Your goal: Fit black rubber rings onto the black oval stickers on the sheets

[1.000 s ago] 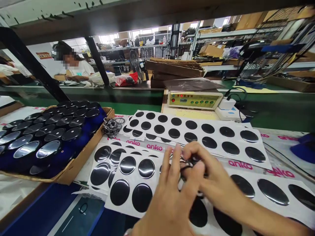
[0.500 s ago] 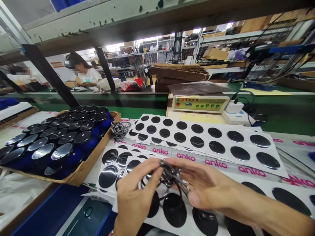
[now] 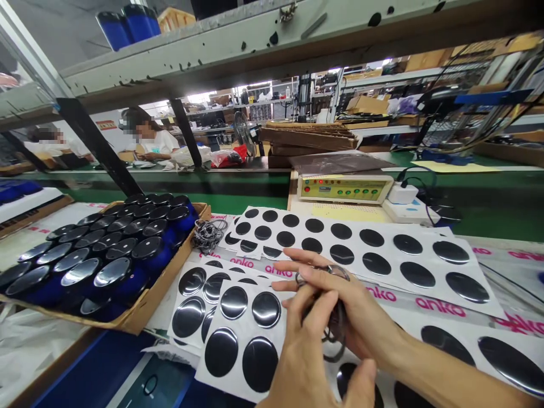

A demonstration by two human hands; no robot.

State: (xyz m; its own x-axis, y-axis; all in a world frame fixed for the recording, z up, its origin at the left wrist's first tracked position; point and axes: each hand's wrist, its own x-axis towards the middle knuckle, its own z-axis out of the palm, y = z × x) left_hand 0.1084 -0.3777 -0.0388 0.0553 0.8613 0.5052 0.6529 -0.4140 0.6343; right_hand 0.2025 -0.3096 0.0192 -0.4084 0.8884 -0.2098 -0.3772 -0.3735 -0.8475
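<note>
A clump of thin black rubber rings (image 3: 335, 334) lies in the palm of my right hand (image 3: 365, 311), over the sticker sheets. The right hand's fingers point left, partly curled round the clump. My left hand (image 3: 297, 351) is in front, its fingertips against the rings and the right hand's fingers. The left thumb is spread away from its fingers. Under both hands is a white sheet of round black glossy stickers (image 3: 240, 334). A second tangle of similar rings (image 3: 208, 235) rests on the table beside a cardboard tray.
The cardboard tray (image 3: 142, 311) of blue, black-topped containers stands left. More sticker sheets (image 3: 357, 249) lie behind my hands, before a control box (image 3: 346, 188). One ring (image 3: 150, 385) lies on a blue-green surface lower left. A shelf beam (image 3: 221, 51) crosses above; two people sit beyond.
My left hand has moved right and nearer, its thumb opening away from the fingers. The rings, pulled between both hands before, now sit in the right hand. The view has tilted up slightly.
</note>
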